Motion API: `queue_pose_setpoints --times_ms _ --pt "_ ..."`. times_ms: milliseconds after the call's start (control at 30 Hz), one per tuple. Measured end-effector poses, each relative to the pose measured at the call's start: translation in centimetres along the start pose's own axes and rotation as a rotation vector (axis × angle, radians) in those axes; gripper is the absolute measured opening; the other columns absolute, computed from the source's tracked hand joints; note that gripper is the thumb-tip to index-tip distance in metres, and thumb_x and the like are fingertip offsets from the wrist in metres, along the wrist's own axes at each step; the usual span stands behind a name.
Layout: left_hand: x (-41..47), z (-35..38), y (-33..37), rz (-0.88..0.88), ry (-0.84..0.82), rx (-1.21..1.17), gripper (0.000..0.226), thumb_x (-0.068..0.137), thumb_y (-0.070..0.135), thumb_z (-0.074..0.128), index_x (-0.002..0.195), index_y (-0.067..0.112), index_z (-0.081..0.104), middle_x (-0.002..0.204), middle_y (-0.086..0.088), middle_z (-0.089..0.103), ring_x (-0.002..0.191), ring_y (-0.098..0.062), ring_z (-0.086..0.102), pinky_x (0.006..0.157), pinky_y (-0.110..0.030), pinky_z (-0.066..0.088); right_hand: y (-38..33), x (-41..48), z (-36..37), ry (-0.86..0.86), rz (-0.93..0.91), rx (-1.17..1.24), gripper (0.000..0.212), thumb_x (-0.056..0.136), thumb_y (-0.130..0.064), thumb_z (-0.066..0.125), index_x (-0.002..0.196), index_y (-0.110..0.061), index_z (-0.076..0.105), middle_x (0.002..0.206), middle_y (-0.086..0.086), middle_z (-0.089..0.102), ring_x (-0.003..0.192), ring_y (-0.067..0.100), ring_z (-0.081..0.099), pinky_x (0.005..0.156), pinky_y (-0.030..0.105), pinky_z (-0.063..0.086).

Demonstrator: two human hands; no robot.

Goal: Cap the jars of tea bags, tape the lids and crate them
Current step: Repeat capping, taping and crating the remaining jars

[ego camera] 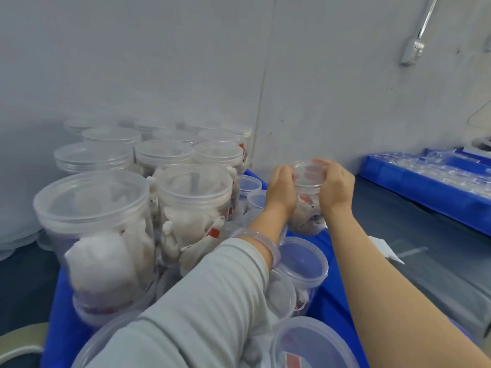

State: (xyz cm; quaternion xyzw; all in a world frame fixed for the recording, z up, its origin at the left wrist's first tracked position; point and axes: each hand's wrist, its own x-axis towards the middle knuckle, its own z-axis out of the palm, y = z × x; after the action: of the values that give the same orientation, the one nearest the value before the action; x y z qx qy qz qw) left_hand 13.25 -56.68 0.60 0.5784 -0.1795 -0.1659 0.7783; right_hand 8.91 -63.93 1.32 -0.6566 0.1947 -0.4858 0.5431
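A clear plastic jar of tea bags (305, 208) with a clear lid (308, 171) on top is held up over the blue crate's far corner. My left hand (281, 189) grips its left side near the lid. My right hand (336, 187) curls over the lid's right edge. Several capped jars of tea bags (194, 205) stand stacked in the blue crate (61, 309) to the left, two layers high. More capped jars (303, 264) sit lower in the crate under my arms.
A roll of tape (21, 338) lies at the lower left beside the crate. A blue tray of clear lids (430, 176) sits at the right on the dark table. A white paper slip (385, 248) lies near my right forearm. The wall stands close behind.
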Motion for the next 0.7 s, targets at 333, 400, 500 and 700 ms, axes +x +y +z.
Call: queue_pose_setpoints --times_ms 333,400,500,700 --pt "-1.1 -0.4 -0.2 0.153 0.071 0.224 0.026 0.095 0.02 0.033 0.093 0.01 0.057 0.079 0.008 0.052 0.082 -0.016 0.048 0.067 -0.026 0.033 -0.4 -0.5 -0.7 -0.045 0.032 0.008 0.03 0.069 -0.025 0.041 0.073 -0.021 0.07 0.072 -0.004 0.071 0.069 0.009 0.067 0.07 0.028 0.052" --pt "-1.6 -0.5 0.0 0.161 0.054 0.252 0.029 0.095 0.02 0.033 0.098 0.006 0.058 0.083 0.004 0.053 0.084 -0.018 0.048 0.072 -0.028 0.034 -0.8 -0.8 -1.2 -0.056 0.059 -0.007 0.031 0.068 -0.024 0.041 0.071 -0.023 0.071 0.069 -0.007 0.071 0.066 0.005 0.066 0.068 0.027 0.051" --pt "-2.3 -0.7 0.0 0.233 0.014 0.339 0.025 0.094 0.02 0.033 0.089 0.009 0.055 0.079 0.007 0.051 0.076 -0.012 0.047 0.063 -0.024 0.033 -1.3 -1.2 -1.9 -0.069 0.119 0.029 0.031 0.078 -0.017 0.042 0.07 -0.02 0.071 0.066 -0.007 0.071 0.066 0.01 0.066 0.067 0.029 0.051" --pt "-3.9 -1.3 -0.9 0.197 -0.134 0.625 0.023 0.097 0.02 0.031 0.091 0.008 0.049 0.084 -0.003 0.048 0.088 -0.025 0.048 0.071 -0.029 0.03 0.1 -3.7 -3.4 -0.026 0.315 0.165 0.036 0.09 -0.011 0.036 0.073 -0.011 0.067 0.067 0.003 0.064 0.058 0.015 0.061 0.054 0.022 0.049"
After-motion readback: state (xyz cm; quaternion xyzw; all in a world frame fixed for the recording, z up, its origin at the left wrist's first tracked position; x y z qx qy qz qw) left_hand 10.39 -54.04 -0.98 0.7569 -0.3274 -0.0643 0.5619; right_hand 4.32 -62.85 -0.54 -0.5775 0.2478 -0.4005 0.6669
